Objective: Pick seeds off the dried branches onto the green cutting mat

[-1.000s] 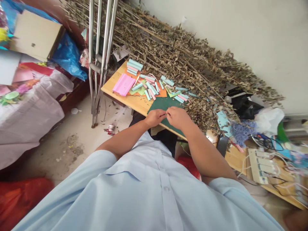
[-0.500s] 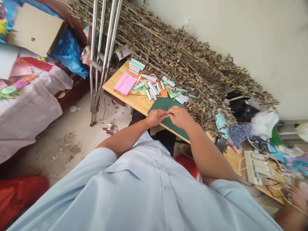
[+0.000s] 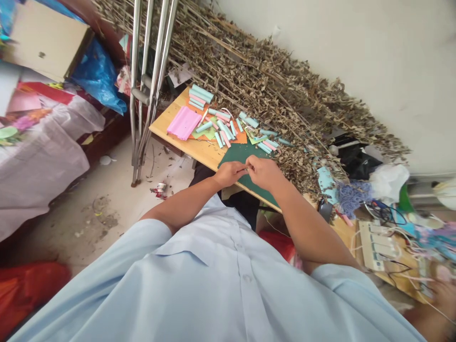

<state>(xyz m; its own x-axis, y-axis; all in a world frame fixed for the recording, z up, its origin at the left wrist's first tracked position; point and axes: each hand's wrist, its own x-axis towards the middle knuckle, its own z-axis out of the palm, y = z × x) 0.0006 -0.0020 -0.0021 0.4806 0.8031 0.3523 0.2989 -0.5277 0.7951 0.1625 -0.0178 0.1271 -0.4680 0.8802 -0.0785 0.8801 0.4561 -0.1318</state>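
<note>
My left hand [image 3: 228, 175] and my right hand [image 3: 264, 172] meet fingertip to fingertip over the near edge of a dark green mat [image 3: 237, 154]. Both are closed in a pinch. A tiny brownish thing shows between the fingertips, too small to name. Beyond the hands lie several pale blue and pink rolled tubes [image 3: 224, 129], some on orange paper [image 3: 242, 137]. A folded pink sheet [image 3: 184, 122] is to their left on the wooden table [image 3: 164, 124].
Dried leafy stalks [image 3: 270, 80] are heaped along the wall and over the table's far side. Metal crutches [image 3: 137, 123] stand at the left. A power strip [image 3: 372, 244], cables and another person's hand [image 3: 441, 289] are at the right. A cloth-covered bed [image 3: 53, 156] holds a cardboard box [image 3: 48, 42].
The view has shifted slightly. My right hand has moved a little toward the left one; both stay pinched together over the mat's edge.
</note>
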